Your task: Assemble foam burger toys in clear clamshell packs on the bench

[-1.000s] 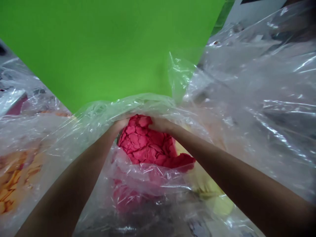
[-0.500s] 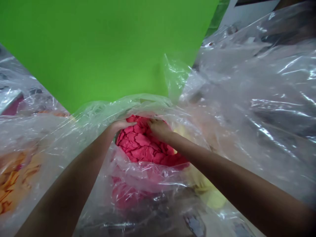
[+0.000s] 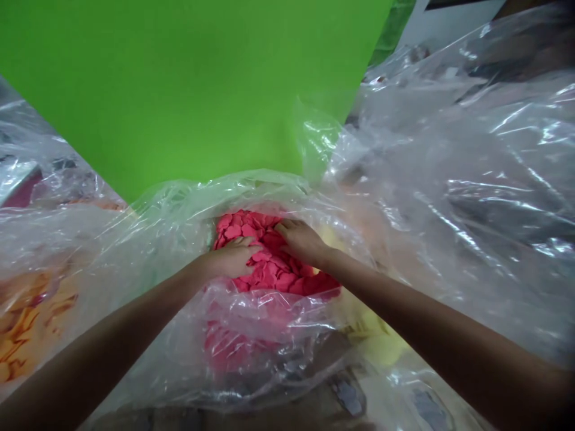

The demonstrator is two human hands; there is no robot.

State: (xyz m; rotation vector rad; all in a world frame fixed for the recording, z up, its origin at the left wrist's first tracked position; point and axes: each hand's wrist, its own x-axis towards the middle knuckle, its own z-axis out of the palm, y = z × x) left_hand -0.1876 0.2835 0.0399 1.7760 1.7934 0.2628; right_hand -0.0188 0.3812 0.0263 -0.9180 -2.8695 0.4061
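A pile of red-pink, scalloped, petal-like pieces (image 3: pixel 269 275) shows in the mouth of a clear plastic bag (image 3: pixel 251 302). My left hand (image 3: pixel 234 256) lies on the left part of the pile, palm down with its fingers stretched over the pieces. On the upper right of the pile rests my right hand (image 3: pixel 302 240), its fingers extended into the pieces and their tips partly hidden. Neither hand visibly lifts a piece. More red pieces press against the film at the front of the bag.
A large bright green panel (image 3: pixel 188 90) stands just behind the bag. Orange pieces (image 3: pixel 22 323) lie under clear plastic at the left, yellow ones (image 3: pixel 380 338) at the right. Loose clear plastic sheeting (image 3: pixel 485 155) spreads over the right side.
My left hand has moved from the bag's left rim onto the petal-like pieces, rightward and nearer to me. My right hand has shifted slightly right and down. The pieces between them have been rearranged.
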